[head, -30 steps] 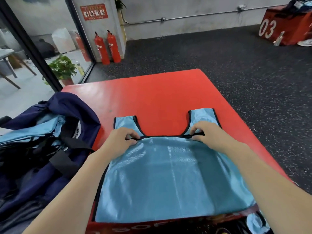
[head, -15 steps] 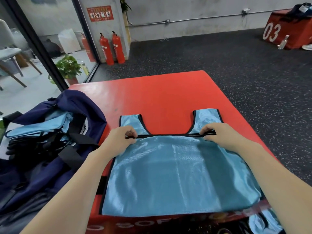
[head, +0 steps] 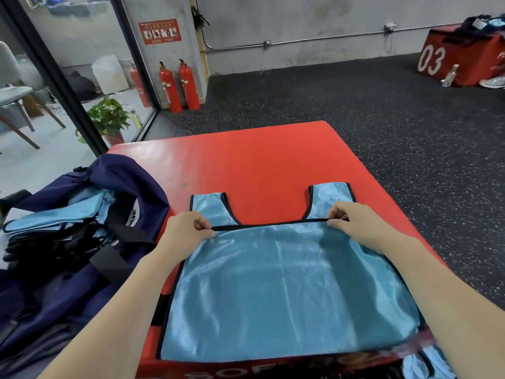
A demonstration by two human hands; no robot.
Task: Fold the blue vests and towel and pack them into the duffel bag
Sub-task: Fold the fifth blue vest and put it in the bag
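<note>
Lying flat, blue vest (head: 287, 291) covers red padded box (head: 259, 165) on speckled floor (head: 382, 127).

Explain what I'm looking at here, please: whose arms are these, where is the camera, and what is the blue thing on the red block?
No machine here: a person wears a wide-angle camera on the head, so the picture looks forward and down along their own two bare arms. On the red padded block lies a shiny blue vest with black trim, spread flat, its two shoulder straps pointing away from the person. The left hand and the right hand each pinch the black-edged neckline of the vest, one at each end. To the left sits an open navy duffel bag with folded blue cloth already inside. Two red fire extinguishers stand by the far wall.
</note>
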